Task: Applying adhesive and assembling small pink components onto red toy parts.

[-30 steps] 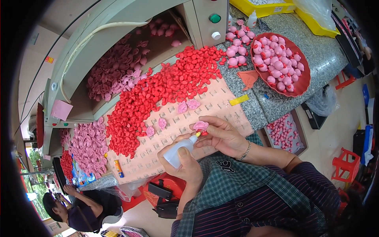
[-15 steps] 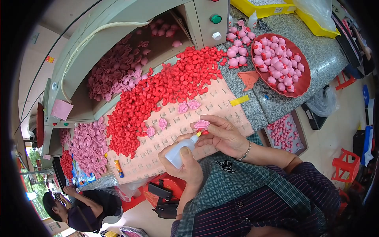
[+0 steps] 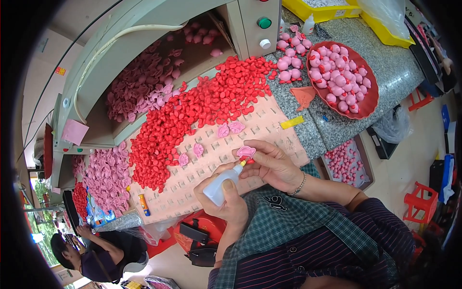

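Note:
My left hand is wrapped round a translucent white squeeze bottle with a yellow nozzle. The nozzle tip points up to the right and meets, or nearly meets, a small red piece. Between its thumb and fingers my right hand pinches a pink moulded piece, with the red piece just below it; whether the two are joined I cannot tell. A few similar pink pieces lie on the slotted peach-coloured board beyond my hands. A broad heap of glossy red pieces covers the board's far side.
Behind the board stands a grey machine with pink pieces inside its opening. At the right, a red scalloped bowl holds pink-and-red figures. More pink pieces are piled at left. A glue stick lies near the board's left edge. Another person sits at lower left.
The bottle and my left hand have shifted very slightly to the right. My right hand and the pink piece look the same.

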`<state>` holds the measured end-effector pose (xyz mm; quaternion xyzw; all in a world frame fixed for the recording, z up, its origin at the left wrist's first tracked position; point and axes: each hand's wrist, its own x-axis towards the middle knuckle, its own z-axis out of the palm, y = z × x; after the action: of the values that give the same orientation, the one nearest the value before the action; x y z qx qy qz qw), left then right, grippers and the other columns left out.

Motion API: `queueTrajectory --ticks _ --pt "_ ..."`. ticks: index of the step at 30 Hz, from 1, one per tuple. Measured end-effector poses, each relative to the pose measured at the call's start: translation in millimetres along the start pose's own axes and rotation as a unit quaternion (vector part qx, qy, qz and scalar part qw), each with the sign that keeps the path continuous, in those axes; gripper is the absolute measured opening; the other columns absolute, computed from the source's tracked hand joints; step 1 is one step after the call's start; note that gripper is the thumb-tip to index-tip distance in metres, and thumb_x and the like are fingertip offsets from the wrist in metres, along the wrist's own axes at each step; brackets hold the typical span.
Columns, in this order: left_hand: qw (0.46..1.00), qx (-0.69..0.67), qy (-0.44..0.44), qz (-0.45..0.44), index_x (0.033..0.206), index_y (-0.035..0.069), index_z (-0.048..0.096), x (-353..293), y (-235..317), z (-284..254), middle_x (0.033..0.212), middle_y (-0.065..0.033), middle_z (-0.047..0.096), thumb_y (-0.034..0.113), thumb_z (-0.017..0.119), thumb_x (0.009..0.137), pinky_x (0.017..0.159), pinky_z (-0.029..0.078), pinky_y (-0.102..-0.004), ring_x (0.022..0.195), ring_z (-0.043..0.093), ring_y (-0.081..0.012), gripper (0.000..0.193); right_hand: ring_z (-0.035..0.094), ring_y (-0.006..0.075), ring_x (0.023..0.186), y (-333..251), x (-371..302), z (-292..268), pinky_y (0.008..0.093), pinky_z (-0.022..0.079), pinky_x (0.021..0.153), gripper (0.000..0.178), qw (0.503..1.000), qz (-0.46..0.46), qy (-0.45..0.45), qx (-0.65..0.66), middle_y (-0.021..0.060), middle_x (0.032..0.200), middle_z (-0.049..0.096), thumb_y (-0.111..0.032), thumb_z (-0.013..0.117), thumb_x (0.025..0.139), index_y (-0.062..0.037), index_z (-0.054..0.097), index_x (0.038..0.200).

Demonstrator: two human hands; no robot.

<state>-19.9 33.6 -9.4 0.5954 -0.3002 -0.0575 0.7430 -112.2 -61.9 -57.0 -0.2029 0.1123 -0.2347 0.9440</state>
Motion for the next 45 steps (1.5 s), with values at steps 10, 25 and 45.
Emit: queueTrajectory --ticks 10,25,45 --pt "0.999 0.018 -0.035 0.03 0.106 -0.006 0.039 -2.9 2.0 -1.1 0.097 -0.0299 0.061 0.008 0.06 0.093 0.084 0.056 -0.0446 0.092 0.066 -0.0322 0.028 0.068 0.0276 0.104 0.4 -0.3 0.4 0.0434 0.059 0.088 0.038 0.999 -0.007 0.015 0.027 0.0187 0.14 0.052 -0.015 0.046 0.104 -0.0114 0.045 0.141" --pt "0.999 0.018 -0.038 0.014 0.105 -0.006 0.041 -1.3 3.8 -1.8 0.096 -0.0266 0.061 0.007 0.06 0.093 0.084 0.056 -0.0445 0.091 0.066 -0.0322 0.026 0.069 0.0278 0.104 -0.1 0.1 -4.1 0.0458 0.057 0.089 0.04 1.0 -0.005 0.001 0.018 0.0199 0.142 0.05 -0.017 0.046 0.104 -0.0116 0.042 0.144" --pt "0.998 0.002 -0.049 0.029 0.106 -0.005 0.038 0.9 4.8 -0.7 0.1 -0.0324 0.062 0.004 0.06 0.093 0.087 0.055 -0.0432 0.093 0.067 -0.034 0.027 0.068 0.0277 0.103 1.4 1.1 -2.5 0.0418 0.059 0.087 0.038 1.0 -0.005 0.004 0.012 0.0195 0.141 0.05 -0.017 0.046 0.104 -0.0126 0.045 0.142"
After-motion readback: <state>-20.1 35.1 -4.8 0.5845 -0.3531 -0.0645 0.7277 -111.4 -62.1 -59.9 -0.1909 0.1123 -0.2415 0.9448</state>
